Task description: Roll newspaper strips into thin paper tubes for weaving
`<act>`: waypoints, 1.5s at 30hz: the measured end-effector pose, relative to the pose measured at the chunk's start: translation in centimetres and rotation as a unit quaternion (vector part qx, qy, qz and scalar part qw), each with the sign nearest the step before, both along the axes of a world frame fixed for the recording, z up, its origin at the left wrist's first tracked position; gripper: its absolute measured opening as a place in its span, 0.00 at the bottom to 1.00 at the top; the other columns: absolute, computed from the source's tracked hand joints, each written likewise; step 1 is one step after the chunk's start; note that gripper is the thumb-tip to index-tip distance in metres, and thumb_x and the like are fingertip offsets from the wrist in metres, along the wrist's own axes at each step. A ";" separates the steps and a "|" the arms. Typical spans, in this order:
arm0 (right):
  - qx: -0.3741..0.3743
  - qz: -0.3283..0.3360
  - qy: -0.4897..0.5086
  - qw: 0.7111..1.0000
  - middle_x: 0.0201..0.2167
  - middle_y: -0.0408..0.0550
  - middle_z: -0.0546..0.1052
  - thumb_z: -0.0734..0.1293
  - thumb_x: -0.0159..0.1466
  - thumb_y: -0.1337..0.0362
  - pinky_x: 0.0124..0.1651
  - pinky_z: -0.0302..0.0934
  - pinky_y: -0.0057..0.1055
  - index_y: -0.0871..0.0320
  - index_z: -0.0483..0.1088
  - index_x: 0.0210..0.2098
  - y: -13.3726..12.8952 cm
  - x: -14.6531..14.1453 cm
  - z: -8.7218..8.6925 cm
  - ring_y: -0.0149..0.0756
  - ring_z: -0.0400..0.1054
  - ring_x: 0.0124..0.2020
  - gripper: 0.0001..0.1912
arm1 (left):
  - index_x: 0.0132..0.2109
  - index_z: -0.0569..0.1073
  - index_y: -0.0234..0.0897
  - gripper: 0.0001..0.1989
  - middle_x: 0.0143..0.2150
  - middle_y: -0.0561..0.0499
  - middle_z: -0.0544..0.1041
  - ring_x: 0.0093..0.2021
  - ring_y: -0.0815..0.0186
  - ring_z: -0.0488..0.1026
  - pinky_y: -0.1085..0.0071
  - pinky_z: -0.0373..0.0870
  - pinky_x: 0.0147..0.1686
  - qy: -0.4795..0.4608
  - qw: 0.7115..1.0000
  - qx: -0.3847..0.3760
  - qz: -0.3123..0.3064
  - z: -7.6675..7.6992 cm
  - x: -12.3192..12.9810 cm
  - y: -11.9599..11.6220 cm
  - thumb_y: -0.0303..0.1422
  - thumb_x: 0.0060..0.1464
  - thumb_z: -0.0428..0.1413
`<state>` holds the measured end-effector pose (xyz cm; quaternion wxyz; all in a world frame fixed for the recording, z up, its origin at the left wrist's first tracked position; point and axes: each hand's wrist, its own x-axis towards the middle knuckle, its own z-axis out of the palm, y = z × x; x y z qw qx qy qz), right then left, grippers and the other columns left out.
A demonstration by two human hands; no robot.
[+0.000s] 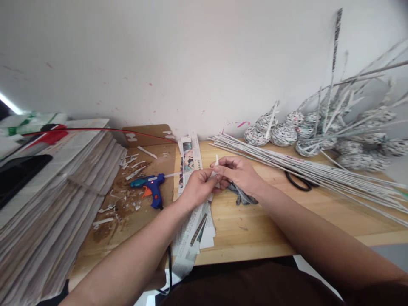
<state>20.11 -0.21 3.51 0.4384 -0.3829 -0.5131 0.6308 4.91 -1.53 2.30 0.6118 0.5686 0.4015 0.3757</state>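
My left hand [201, 186] and my right hand [239, 173] meet over the middle of the wooden table. Between their pinched fingertips is a small piece of white paper [217, 160], its narrow tip pointing up. Fingers hide most of it, so whether it is rolled or folded I cannot tell. Newspaper strips [188, 248] lie in a layered pile under and left of my left hand. A grey patterned cloth [242, 197] sits beneath my right hand, partly covered by it.
A blue glue gun [155, 189] with a red light rests on a stained brown board [167, 170] among paper scraps. Tall newspaper stacks [63, 221] stand left. Thin paper sticks [287, 163] and black scissor handles [301, 182] lie right, before several woven paper gourd shapes [283, 134].
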 end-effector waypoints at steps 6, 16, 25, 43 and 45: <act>0.012 -0.014 -0.024 1.000 0.16 0.39 0.70 0.74 0.53 0.54 0.19 0.60 0.24 0.60 0.70 0.27 -0.2 0.1 0.3 0.26 0.64 0.15 0.16 | 0.35 0.77 0.31 0.18 0.32 0.45 0.80 0.32 0.65 0.76 0.71 0.73 0.33 -0.001 1.000 -0.010 0.007 0.0 0.1 0.0 0.45 0.48 0.63; -0.003 -0.022 0.027 0.999 0.15 0.37 0.70 0.76 0.50 0.54 0.15 0.56 0.24 0.58 0.63 0.24 0.1 -0.2 -0.4 0.26 0.61 0.12 0.20 | 0.34 0.79 0.31 0.19 0.32 0.44 0.81 0.31 0.65 0.76 0.71 0.73 0.33 0.007 1.000 -0.014 0.009 -0.2 0.3 -0.3 0.47 0.51 0.60; 0.010 0.007 -0.007 1.000 0.15 0.38 0.70 0.72 0.56 0.52 0.17 0.61 0.25 0.58 0.66 0.27 0.1 0.4 0.1 0.29 0.65 0.14 0.17 | 0.34 0.78 0.31 0.18 0.32 0.45 0.80 0.31 0.68 0.76 0.74 0.73 0.31 0.008 0.999 -0.038 -0.007 0.0 0.2 -0.2 0.44 0.48 0.63; -0.027 -0.077 0.036 0.996 0.13 0.34 0.66 0.77 0.49 0.56 0.10 0.52 0.21 0.58 0.63 0.23 0.2 0.2 0.6 0.23 0.57 0.10 0.20 | 0.36 0.77 0.30 0.17 0.33 0.46 0.80 0.34 0.67 0.76 0.73 0.74 0.35 0.012 0.998 -0.048 -0.043 0.0 0.4 -0.6 0.43 0.51 0.61; -0.025 -0.073 0.033 0.996 0.13 0.34 0.66 0.76 0.50 0.55 0.10 0.52 0.21 0.58 0.63 0.23 0.1 0.2 0.7 0.24 0.58 0.09 0.19 | 0.37 0.77 0.30 0.18 0.33 0.45 0.80 0.34 0.66 0.76 0.73 0.74 0.35 0.009 0.998 -0.050 -0.049 0.0 0.3 -0.6 0.44 0.51 0.61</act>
